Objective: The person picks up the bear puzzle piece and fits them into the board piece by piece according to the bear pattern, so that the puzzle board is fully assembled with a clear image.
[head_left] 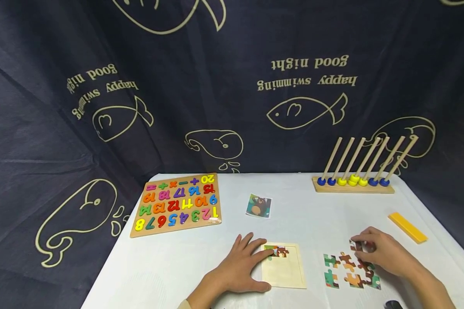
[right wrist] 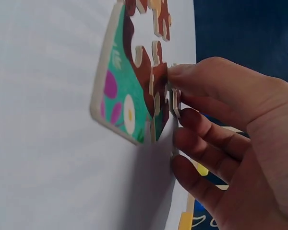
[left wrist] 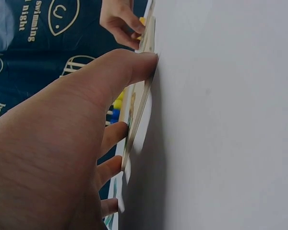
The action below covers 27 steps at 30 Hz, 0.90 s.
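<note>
My left hand (head_left: 241,264), fingers spread, rests at the left side of a pale wooden puzzle tray (head_left: 284,274), with the index fingertip on the puzzle pieces (head_left: 281,251) laid along its top edge. In the left wrist view the thumb (left wrist: 139,64) touches the tray's near edge. To the right, my right hand (head_left: 384,251) pinches a brown puzzle piece (head_left: 356,245) between thumb and fingers. Loose puzzle pieces (head_left: 348,262) in green and brown lie beside it on the table. A corner piece with flowers (right wrist: 122,96) shows close up in the right wrist view.
A square bear picture card (head_left: 259,206) lies beyond the tray. At the back left is a number board (head_left: 178,206); at the back right, a wooden peg stand (head_left: 353,189) with blue and yellow beads. A yellow bar (head_left: 407,227) lies beyond the right hand.
</note>
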Available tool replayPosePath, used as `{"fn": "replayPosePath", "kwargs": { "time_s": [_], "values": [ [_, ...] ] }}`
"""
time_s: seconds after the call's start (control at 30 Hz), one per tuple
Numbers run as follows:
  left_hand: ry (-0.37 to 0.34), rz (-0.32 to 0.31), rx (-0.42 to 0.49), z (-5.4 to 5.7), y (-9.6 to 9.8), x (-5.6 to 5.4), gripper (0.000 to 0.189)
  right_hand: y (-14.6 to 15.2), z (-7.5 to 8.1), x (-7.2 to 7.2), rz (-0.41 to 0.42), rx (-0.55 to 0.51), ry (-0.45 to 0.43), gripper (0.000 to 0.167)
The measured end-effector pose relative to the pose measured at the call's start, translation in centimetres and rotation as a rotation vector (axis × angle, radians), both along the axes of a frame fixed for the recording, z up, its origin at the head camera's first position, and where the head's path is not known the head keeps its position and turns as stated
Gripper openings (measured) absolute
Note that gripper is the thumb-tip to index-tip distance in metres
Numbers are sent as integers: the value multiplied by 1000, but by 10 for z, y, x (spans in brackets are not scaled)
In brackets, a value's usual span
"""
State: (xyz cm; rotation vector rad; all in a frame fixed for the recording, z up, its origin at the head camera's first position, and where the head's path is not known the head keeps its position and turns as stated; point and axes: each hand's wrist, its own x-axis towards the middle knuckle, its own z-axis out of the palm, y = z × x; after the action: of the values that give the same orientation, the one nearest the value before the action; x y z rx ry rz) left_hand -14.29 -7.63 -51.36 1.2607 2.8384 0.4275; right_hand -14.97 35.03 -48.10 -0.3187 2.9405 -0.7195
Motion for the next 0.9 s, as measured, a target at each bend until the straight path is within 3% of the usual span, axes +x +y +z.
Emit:
{"fn": "replayPosePath", "kwargs": {
  "time_s": [0.33,0.5,0.9],
  "values": [
    [2,1,2,2,1,0,82,-12,5,0,5,-45,30,37],
    [4,1,7,2,2,1,81,-24,6,1,33,-120,70,33],
    [-6,6,-10,3,1,0,82,-59,13,-2,49,-156,18,31]
  ]
}}
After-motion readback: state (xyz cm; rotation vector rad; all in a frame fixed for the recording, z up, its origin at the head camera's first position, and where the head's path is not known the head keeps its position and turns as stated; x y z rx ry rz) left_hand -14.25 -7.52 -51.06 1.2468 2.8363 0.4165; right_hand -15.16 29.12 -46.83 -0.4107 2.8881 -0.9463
